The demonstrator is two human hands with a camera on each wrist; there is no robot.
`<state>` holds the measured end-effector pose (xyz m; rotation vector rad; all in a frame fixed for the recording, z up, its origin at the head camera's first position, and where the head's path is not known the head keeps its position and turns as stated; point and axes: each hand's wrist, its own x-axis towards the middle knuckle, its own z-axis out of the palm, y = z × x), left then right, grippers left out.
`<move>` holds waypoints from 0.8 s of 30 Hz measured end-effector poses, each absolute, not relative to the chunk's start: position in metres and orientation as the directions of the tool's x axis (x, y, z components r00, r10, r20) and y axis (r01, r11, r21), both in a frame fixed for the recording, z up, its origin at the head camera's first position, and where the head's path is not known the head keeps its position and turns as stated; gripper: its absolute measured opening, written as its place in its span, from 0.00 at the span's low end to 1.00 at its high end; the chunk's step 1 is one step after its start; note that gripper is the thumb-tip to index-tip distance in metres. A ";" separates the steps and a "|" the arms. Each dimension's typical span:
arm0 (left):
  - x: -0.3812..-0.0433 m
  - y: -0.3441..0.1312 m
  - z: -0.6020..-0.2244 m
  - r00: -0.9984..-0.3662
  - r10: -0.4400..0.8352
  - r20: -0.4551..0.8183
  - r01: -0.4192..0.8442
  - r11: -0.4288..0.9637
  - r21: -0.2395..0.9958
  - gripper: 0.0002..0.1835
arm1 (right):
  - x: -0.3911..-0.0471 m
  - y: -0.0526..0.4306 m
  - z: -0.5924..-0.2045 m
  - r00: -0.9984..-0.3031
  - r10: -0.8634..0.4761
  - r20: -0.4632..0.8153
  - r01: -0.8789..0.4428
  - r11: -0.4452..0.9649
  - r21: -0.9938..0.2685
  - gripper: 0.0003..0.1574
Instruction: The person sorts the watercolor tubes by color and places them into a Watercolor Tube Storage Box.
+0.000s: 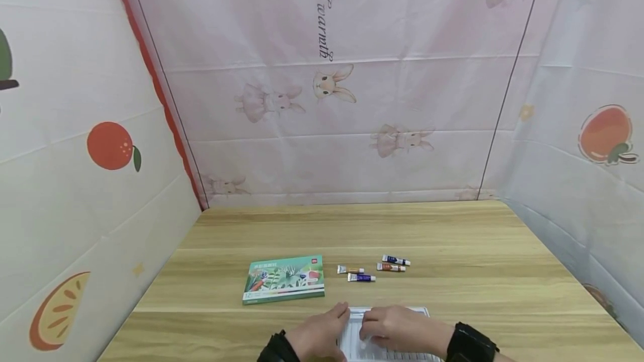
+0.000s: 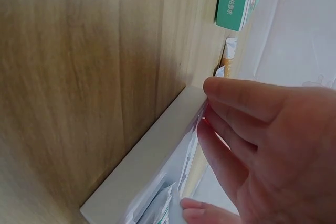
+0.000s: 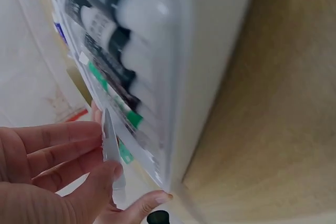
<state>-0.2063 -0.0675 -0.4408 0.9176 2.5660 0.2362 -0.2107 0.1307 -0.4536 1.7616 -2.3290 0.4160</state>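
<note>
A white plastic tray (image 1: 352, 325) lies near the front edge of the wooden table. My left hand (image 1: 319, 333) grips its left end, with fingers at the far corner and the thumb at the near corner. Over the tray, my right hand (image 1: 394, 328) pinches a small white paint tube (image 3: 109, 148) between thumb and fingers. The tube stands at a slant by the tray's left part. In the right wrist view, tubes with black labels (image 3: 97, 30) and a tube with green bands (image 3: 118, 98) lie side by side in the tray.
A teal paint box (image 1: 284, 279) lies behind the tray, to the left. To its right are a gold tube (image 1: 350, 270), a purple tube (image 1: 361, 277), a dark blue tube (image 1: 396, 260) and a red-brown tube (image 1: 391, 267). Printed cloth walls (image 1: 347, 166) enclose the table.
</note>
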 end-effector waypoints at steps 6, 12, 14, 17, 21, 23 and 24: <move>-0.207 -0.068 -0.442 -0.702 0.638 -0.317 0.567 0.770 0.294 0.43 | -0.206 0.129 -0.455 -0.294 -0.915 0.277 -0.950 0.249 -0.187 0.12; -0.207 -0.068 -0.442 -0.699 0.641 -0.316 0.571 0.767 0.292 0.43 | -0.204 0.131 -0.457 -0.277 -0.919 0.282 -0.959 0.243 -0.148 0.11; -0.206 -0.068 -0.442 -0.700 0.639 -0.319 0.566 0.768 0.298 0.43 | -0.204 0.132 -0.459 -0.268 -0.919 0.290 -0.962 0.242 -0.123 0.10; -0.206 -0.068 -0.442 -0.702 0.632 -0.330 0.550 0.774 0.312 0.43 | -0.205 0.135 -0.461 -0.253 -0.921 0.297 -0.967 0.238 -0.088 0.09; -0.206 -0.068 -0.441 -0.706 0.620 -0.343 0.530 0.783 0.326 0.44 | -0.206 0.138 -0.462 -0.246 -0.923 0.295 -0.969 0.240 -0.058 0.08; -0.206 -0.068 -0.440 -0.709 0.615 -0.346 0.520 0.787 0.333 0.44 | -0.207 0.139 -0.462 -0.246 -0.923 0.297 -0.969 0.245 -0.041 0.08; -0.206 -0.069 -0.440 -0.710 0.613 -0.346 0.517 0.788 0.334 0.44 | -0.208 0.140 -0.462 -0.246 -0.923 0.296 -0.969 0.246 -0.037 0.08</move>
